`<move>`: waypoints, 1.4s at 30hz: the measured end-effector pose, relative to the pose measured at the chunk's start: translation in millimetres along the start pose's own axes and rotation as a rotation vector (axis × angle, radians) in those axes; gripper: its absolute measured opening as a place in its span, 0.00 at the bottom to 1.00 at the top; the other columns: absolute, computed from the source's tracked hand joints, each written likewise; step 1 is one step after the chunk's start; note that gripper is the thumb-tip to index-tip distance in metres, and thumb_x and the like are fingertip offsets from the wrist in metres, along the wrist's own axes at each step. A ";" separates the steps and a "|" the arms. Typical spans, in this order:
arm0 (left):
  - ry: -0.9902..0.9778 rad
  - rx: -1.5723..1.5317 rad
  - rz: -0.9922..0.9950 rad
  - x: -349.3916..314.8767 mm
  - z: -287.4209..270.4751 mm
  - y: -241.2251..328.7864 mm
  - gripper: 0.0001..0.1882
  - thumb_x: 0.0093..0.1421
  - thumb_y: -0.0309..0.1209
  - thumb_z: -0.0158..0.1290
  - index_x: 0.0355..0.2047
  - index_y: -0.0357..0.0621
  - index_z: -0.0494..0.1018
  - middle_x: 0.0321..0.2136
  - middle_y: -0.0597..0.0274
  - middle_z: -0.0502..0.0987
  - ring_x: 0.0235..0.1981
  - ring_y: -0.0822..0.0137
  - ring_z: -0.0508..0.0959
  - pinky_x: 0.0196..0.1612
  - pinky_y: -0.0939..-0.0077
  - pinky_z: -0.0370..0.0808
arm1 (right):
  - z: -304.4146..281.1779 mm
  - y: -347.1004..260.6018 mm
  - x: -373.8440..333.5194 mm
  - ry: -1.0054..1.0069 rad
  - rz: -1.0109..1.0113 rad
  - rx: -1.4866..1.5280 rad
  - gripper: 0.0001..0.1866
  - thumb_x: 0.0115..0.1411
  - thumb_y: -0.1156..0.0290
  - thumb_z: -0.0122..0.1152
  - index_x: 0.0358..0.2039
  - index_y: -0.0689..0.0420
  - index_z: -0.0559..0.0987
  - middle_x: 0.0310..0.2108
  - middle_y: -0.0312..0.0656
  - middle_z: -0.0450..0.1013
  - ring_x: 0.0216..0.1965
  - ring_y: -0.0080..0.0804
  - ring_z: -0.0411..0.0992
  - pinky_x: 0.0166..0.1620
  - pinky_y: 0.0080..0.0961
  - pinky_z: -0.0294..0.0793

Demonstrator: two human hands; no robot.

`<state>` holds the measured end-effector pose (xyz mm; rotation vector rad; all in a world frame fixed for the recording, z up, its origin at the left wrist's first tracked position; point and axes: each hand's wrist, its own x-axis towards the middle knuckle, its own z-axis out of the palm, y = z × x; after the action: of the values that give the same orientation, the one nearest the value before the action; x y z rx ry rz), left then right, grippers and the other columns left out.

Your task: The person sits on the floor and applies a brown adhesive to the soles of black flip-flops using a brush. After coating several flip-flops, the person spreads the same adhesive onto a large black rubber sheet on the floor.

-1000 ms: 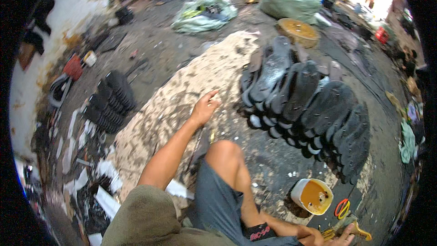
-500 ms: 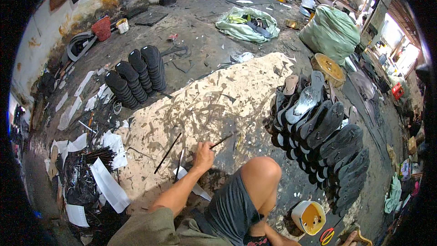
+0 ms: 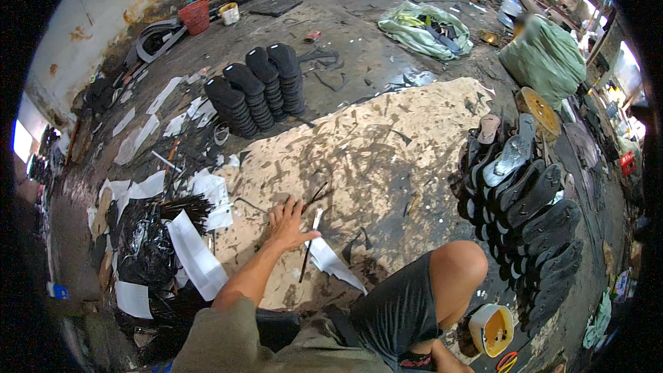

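My left hand [image 3: 284,224] is over the pale, stained sheet [image 3: 380,131] with its fingers spread and thumb out. A thin black strip [image 3: 305,262] runs close past the thumb. Another short dark strip [image 3: 319,198] lies by the fingertips; I cannot tell whether they touch it. Right beside the thumb is a long white piece of paper or similar material [image 3: 335,262], with a narrow white end pointing away from me. My right hand is out of view.
Black soles [image 3: 252,90] stand in stacks beyond the sheet. Rows of dark sandals [image 3: 525,207] lie to the right. A tub of amber glue-like stuff [image 3: 492,330] and red-yellow scissors [image 3: 506,361] are near my leg. Black strips in a bundle [image 3: 186,211] and white papers [image 3: 197,255] lie left.
My view has turned, so the scene sits further right. My left hand has gone from a closed grip on a thin black strip to spread fingers. My right hand has left the view.
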<state>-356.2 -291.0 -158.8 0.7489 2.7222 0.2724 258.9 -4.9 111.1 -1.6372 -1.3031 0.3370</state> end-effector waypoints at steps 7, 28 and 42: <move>0.182 0.012 -0.138 -1.0 8.7 -94.5 0.11 0.61 0.31 0.52 0.40 0.38 0.77 0.38 0.41 0.79 0.45 0.43 0.78 0.50 0.49 0.73 | 20.5 -0.3 10.0 -0.273 0.018 0.291 0.19 0.70 0.64 0.60 0.53 0.65 0.75 0.48 0.42 0.76 0.48 0.31 0.73 0.54 0.31 0.72; -0.709 -0.545 0.580 25.7 -259.6 199.6 0.25 0.73 0.43 0.48 0.66 0.49 0.66 0.44 0.56 0.80 0.41 0.67 0.79 0.43 0.70 0.76 | -9.2 245.5 -2.9 -0.038 0.282 0.273 0.19 0.65 0.63 0.64 0.49 0.65 0.79 0.41 0.41 0.80 0.41 0.27 0.76 0.47 0.29 0.75; -0.420 -0.235 0.797 -11.3 -266.0 346.7 0.28 0.72 0.47 0.49 0.67 0.47 0.67 0.58 0.56 0.75 0.47 0.64 0.77 0.49 0.70 0.74 | -71.4 380.3 36.8 0.553 0.616 0.424 0.17 0.60 0.68 0.65 0.46 0.64 0.75 0.39 0.42 0.78 0.39 0.33 0.75 0.43 0.35 0.74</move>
<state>-275.2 -30.5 182.7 1.5755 1.8541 0.5195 547.2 10.6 -149.1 -1.5702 -0.2708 0.4481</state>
